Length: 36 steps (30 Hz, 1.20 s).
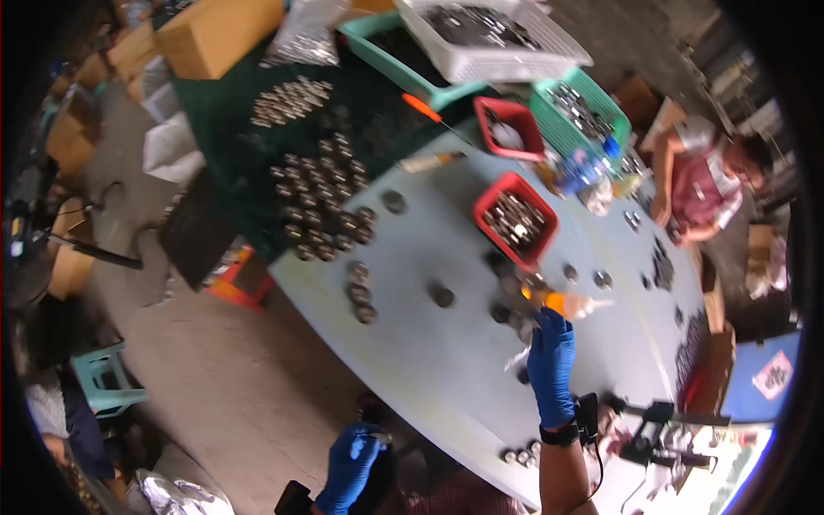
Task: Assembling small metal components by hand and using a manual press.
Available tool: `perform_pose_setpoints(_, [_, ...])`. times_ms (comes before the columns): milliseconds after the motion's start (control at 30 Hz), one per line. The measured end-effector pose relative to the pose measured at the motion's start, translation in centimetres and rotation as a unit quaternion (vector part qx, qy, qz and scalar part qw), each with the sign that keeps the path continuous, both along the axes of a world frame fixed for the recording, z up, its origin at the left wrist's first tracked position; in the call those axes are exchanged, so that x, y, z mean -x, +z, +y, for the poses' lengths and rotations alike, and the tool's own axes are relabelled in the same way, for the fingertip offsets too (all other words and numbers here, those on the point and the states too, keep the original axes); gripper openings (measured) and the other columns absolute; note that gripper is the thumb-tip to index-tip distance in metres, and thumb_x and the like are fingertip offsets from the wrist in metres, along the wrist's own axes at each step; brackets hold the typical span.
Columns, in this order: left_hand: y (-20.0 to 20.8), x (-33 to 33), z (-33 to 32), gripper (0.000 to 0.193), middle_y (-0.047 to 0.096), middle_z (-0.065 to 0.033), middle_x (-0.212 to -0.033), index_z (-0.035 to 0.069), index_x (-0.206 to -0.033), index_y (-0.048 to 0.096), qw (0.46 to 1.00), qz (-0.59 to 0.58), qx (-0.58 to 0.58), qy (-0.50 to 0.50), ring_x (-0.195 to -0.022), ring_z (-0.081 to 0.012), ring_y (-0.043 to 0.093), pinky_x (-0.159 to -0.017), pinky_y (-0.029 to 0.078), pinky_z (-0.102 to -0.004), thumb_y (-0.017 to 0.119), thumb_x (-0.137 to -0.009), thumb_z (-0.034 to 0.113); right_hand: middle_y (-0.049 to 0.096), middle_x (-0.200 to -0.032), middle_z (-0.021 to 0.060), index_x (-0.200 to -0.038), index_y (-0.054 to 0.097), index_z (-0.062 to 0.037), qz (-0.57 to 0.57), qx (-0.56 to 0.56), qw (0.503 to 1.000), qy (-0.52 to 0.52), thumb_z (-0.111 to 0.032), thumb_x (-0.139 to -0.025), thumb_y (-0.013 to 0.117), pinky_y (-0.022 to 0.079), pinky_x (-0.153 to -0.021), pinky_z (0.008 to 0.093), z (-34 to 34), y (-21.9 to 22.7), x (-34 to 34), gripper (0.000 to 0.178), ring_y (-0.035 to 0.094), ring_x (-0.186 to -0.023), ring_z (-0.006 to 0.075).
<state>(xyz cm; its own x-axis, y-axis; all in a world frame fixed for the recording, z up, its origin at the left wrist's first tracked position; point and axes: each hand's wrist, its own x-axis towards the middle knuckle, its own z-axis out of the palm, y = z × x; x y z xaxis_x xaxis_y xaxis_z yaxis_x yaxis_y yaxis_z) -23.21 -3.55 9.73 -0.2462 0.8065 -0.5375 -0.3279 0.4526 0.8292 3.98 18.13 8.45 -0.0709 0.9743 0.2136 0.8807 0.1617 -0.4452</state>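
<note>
My right hand (551, 365), in a blue glove, reaches over the grey table. Its fingers close on a small orange bottle (560, 303) with a pale pointed tip; motion blur softens the grip. Round dark metal parts (500, 312) lie just left of it. Lower down, off the table's near edge, my left hand (348, 463) wears a blue glove too. Its fingers pinch a small metal part (378, 437), whose exact shape is too small to tell. Beyond the bottle stands a red bin (517, 221) full of small shiny metal pieces.
Rows of round metal parts (319, 197) cover a dark green cloth at the far left. Green and white baskets (493, 64) stand at the back, near another red bin (509, 129) and an orange-handled screwdriver (421, 107). A co-worker (704, 184) sits at the right. A dark clamp stand (661, 433) is lower right.
</note>
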Motion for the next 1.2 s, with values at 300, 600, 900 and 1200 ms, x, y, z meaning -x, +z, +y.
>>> perform_pose_setpoints(300, [1.8,2.7,5.8,0.029,0.065,-0.0055,-0.102,0.002,-0.123,0.058,0.997,-0.021,-0.075,0.006,-0.09,-0.0123,0.06,-0.076,0.051,-0.0264,0.057,-0.099,0.018,0.058,-0.116,0.0167,-0.128,0.052,-0.0026,-0.079,-0.077,0.994,0.008,-0.004,-0.074,0.07,0.043,-0.091,0.0451,6.6,-6.6,5.3,0.057,0.053,-0.108,0.0372])
perform_pose_setpoints(600, [0.1,2.0,10.7,0.03,0.065,-0.0086,-0.108,0.002,-0.12,0.054,1.0,0.005,0.008,0.027,-0.094,-0.017,0.065,-0.084,0.049,-0.0281,0.052,-0.1,0.024,0.055,-0.115,0.0153,-0.118,0.053,-0.0047,-0.05,0.046,0.996,0.055,-0.01,-0.076,0.07,0.039,-0.094,0.0482,4.8,-4.9,9.2,0.047,0.048,-0.108,0.0379])
perform_pose_setpoints(900, [-3.8,12.0,18.2,0.034,0.063,-0.0034,-0.109,0.007,-0.128,0.055,0.955,-0.022,-0.035,0.293,-0.097,-0.0153,0.062,-0.089,0.049,-0.0306,0.057,-0.097,0.021,0.051,-0.129,0.0169,-0.129,0.05,-0.0054,-0.052,0.054,0.992,0.1,-0.004,-0.072,0.068,0.037,-0.096,0.0499,2.2,-6.1,7.4,0.06,0.046,-0.114,0.0382])
perform_pose_setpoints(1200, [-4.8,41.8,31.3,0.027,0.063,-0.0044,-0.105,0.004,-0.113,0.056,0.932,0.077,-0.229,0.269,-0.089,-0.0131,0.06,-0.079,0.052,-0.0259,0.053,-0.101,0.028,0.036,-0.147,0.0163,-0.137,0.045,-0.0057,-0.139,0.124,0.982,0.026,-0.007,-0.073,0.069,0.027,-0.11,0.0508,-1.0,-4.2,10.4,0.069,0.033,-0.132,0.0383])
